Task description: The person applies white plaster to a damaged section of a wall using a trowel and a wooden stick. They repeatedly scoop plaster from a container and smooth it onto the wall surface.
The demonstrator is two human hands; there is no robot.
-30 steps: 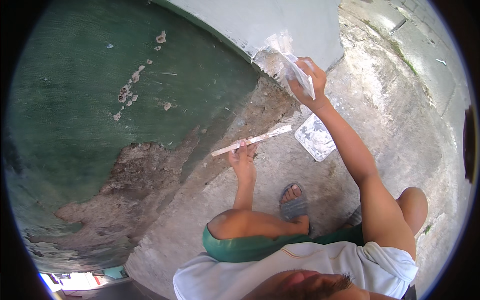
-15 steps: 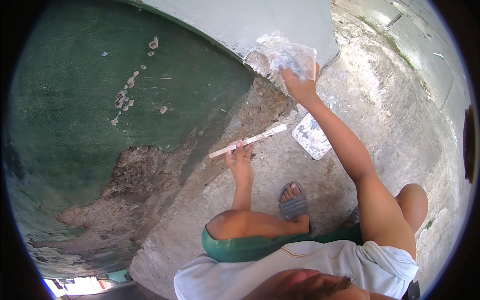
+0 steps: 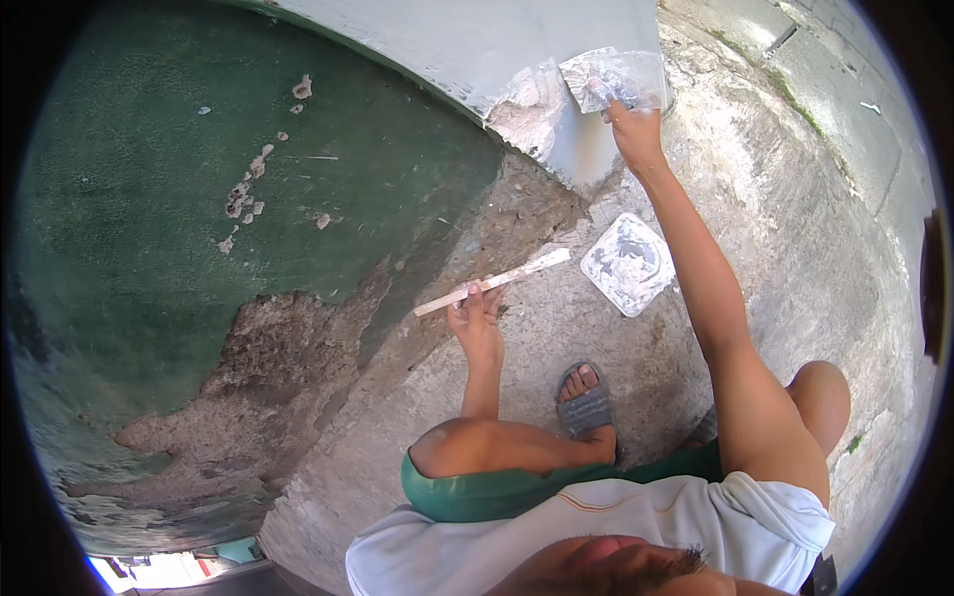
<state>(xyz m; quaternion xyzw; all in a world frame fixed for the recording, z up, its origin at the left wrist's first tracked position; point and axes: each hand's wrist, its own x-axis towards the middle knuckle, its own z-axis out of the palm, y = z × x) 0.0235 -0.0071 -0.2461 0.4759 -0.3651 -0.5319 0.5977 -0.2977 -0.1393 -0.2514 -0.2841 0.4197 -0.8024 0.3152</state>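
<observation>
Head view: left hand (image 3: 477,316) is clasping slim pale stick (image 3: 522,271), tip just left of square white lid (image 3: 608,285); right hand (image 3: 622,111) is gripping translucent flat sheet (image 3: 641,77) beyond lid, against pale wall (image 3: 556,40); white paste (image 3: 628,246) is coating lid.

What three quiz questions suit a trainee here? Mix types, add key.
1. Multiple choice: which end of the stick in the left hand is more whitened?
A) The end on the person's left
B) The end on the person's right
C) Neither; both are bare wood

2. True or false: the white squarish lid or tray lies on the ground, held by neither hand.

3. Short answer: what is in the right hand's grip, and over which surface?

Key:
1. B
2. True
3. A flat translucent sheet, over the pale wall
</observation>
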